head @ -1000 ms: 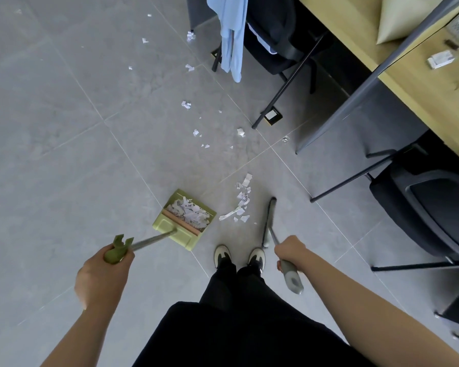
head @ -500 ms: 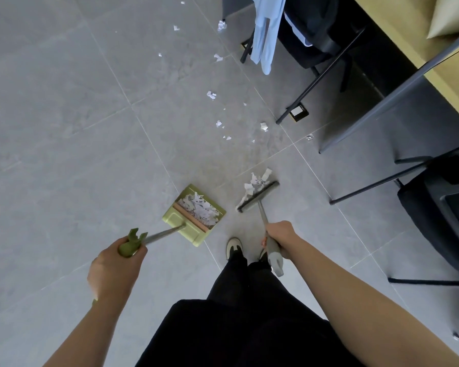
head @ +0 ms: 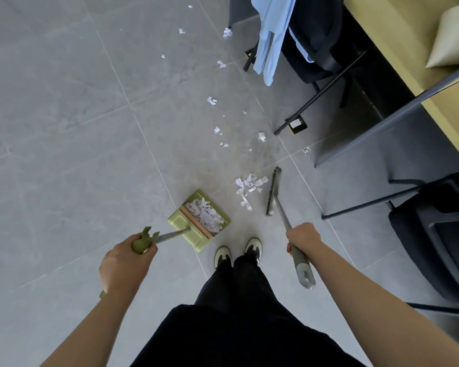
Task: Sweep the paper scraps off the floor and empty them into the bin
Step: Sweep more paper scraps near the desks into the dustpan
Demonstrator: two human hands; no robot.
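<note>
Sweeping was the step in hand, seen from the one head view. The person stood on the grey floor point(head: 64, 128) with a tool in each hand. The left hand point(head: 122, 263) had its fingers curled tight around the green grip of the dustpan point(head: 199, 219), which rested on the floor at about eleven o'clock from the shoes point(head: 237, 252) and already held a heap of white shreds. The right hand point(head: 302, 238) had its fingers wrapped around the grey handle of the broom point(head: 274, 190); the broom head lay on the floor at about one o'clock from the shoes.

A small pile of paper scraps point(head: 248, 186) lay just beside the broom head, on its nine o'clock side, between the head and the mouth of the dustpan but apart from the pan. More loose scraps point(head: 217, 129) were scattered farther away toward twelve o'clock, some near the chair legs point(head: 318, 94) where a blue shirt point(head: 269, 35) was hanging, beside the wooden desk point(head: 398, 43).

By judgement, the task was about half done. The next move called for a short stroke of the broom toward eight o'clock, to push the near pile into the pan, while the left hand kept the pan edge flat on the floor so that the strips did not slip under it. No bin was visible.
</note>
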